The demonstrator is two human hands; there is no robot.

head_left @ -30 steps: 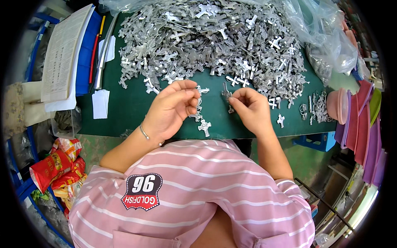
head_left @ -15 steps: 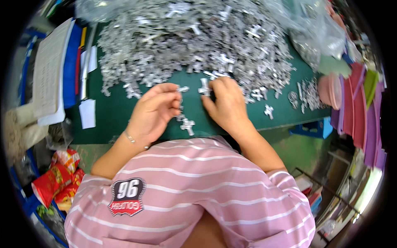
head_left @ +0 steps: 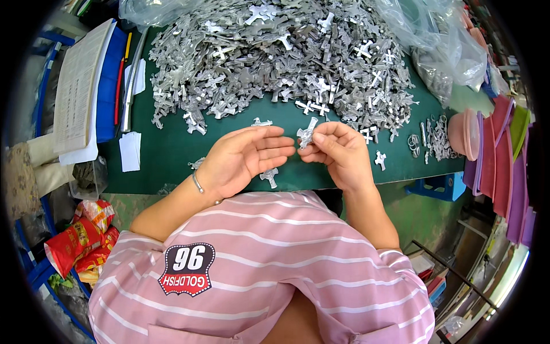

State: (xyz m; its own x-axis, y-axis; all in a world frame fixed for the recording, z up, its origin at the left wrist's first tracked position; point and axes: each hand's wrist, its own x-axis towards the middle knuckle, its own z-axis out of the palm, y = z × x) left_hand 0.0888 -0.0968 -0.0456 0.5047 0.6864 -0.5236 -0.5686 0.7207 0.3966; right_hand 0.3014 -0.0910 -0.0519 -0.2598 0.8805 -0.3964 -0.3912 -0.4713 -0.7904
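The right hand [head_left: 346, 161] pinches a cross [head_left: 307, 133] between thumb and fingers, just on the wearer's side of the pile [head_left: 275, 69]. The left hand [head_left: 243, 156], also on that side, is spread with its palm showing and nothing visible in it. A light pinch at one end should leave the face readable; the flat left fingers would best serve close by, without covering it. The cross's gripped end is hidden, and contact with the left fingertips cannot be told. Farther from the pile, a second cross [head_left: 268, 179] is partly covered by the left hand. The pile's far edge is cut off.
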